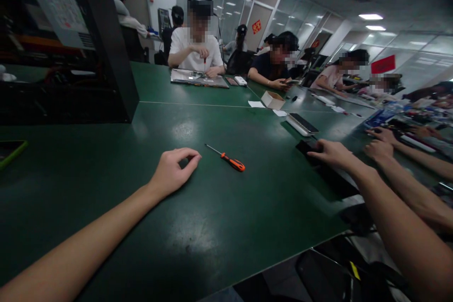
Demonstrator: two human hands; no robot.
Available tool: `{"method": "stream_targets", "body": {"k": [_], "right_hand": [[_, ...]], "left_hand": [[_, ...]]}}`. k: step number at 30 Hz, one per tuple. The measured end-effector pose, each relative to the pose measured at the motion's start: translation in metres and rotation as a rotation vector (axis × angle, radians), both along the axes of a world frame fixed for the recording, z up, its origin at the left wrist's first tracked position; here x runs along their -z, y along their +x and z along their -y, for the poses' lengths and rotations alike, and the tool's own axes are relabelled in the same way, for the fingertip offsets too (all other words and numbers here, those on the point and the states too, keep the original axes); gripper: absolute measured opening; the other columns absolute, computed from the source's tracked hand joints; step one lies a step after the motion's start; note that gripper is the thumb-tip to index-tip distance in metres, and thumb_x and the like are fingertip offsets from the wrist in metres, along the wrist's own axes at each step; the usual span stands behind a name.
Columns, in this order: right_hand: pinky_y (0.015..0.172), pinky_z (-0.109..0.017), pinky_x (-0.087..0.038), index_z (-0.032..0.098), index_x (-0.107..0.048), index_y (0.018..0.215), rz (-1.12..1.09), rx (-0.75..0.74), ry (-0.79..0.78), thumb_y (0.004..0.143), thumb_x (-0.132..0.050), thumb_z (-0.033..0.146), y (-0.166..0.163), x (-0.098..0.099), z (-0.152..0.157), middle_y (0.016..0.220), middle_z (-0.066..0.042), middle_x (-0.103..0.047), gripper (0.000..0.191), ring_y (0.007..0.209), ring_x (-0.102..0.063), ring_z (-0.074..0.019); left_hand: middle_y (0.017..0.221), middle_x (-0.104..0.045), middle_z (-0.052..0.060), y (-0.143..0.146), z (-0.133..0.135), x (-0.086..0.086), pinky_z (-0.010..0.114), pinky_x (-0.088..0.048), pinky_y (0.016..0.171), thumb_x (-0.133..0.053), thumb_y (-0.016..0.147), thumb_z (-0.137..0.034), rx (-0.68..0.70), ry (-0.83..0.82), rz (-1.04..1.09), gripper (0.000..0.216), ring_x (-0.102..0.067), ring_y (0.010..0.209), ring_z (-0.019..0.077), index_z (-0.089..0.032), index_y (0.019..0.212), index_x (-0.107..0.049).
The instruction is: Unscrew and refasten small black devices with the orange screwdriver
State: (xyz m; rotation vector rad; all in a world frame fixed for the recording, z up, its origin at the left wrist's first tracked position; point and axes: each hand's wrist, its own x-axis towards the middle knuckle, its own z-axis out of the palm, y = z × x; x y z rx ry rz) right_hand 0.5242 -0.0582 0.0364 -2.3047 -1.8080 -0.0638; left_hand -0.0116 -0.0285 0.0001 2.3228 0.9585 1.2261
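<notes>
An orange-and-black screwdriver (232, 162) lies on the green table (212, 217), its shaft pointing away to the left. Just left of it my left hand (175, 170) rests on the table, fingers curled and thumb tip against the index finger, with nothing visible inside. Out to the right, my right hand (331, 151) has its fingers over the far end of a flat black object (336, 180) and its thumb along the side. The kind of that object cannot be made out.
A black open-fronted cabinet (123, 80) stands at left, near a green-edged device (12, 153). Beyond my right hand are a dark-topped white device (302, 124) and a small box (272, 100). A co-worker's hands (380, 144) are close at right. Another person works opposite over a panel (198, 79).
</notes>
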Motion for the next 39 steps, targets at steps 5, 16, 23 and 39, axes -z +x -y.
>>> {"method": "stream_targets", "body": {"k": [5, 16, 23, 39], "right_hand": [[0.061, -0.031, -0.035, 0.023, -0.056, 0.075, 0.027, -0.132, 0.075, 0.075, -0.077, 0.039, -0.078, -0.014, -0.015, 0.070, -0.003, -0.062, 0.026, 0.063, -0.053, -0.0184], [0.078, -0.037, -0.048, 0.022, -0.055, 0.092, -0.233, -1.062, 0.053, 0.089, -0.071, 0.033, -0.319, 0.010, -0.003, 0.099, -0.009, -0.067, 0.020, 0.090, -0.062, -0.0240], [0.084, -0.042, -0.051, 0.021, -0.061, 0.112, -0.260, -0.870, 0.065, 0.093, -0.065, 0.045, -0.263, 0.026, -0.019, 0.108, -0.011, -0.069, 0.031, 0.096, -0.064, -0.0266], [0.067, -0.030, -0.047, 0.021, -0.053, 0.112, -0.976, -0.637, -0.011, 0.099, -0.050, 0.033, -0.299, 0.042, -0.005, 0.089, -0.002, -0.067, 0.018, 0.072, -0.060, -0.0149]], "left_hand": [[0.087, -0.074, 0.005, 0.001, 0.002, -0.002, 0.032, -0.054, 0.076, -0.058, 0.096, -0.025, 0.049, -0.013, 0.038, 0.014, -0.069, 0.080, 0.0185, -0.018, 0.093, -0.070], [0.118, -0.068, 0.009, -0.005, 0.004, 0.000, 0.042, -0.052, 0.098, -0.073, 0.087, -0.029, 0.182, -0.123, -0.067, 0.034, -0.065, 0.110, 0.0257, -0.022, 0.119, -0.064], [0.113, -0.071, 0.008, -0.006, 0.004, -0.003, 0.041, -0.054, 0.096, -0.069, 0.090, -0.027, 0.150, -0.205, -0.104, 0.021, -0.068, 0.106, 0.0241, -0.021, 0.111, -0.071], [0.138, -0.060, 0.016, -0.004, -0.015, 0.024, 0.052, -0.045, 0.110, -0.069, 0.089, -0.040, -0.267, -0.338, 0.089, 0.056, -0.059, 0.129, 0.0310, -0.021, 0.137, -0.049]]}}
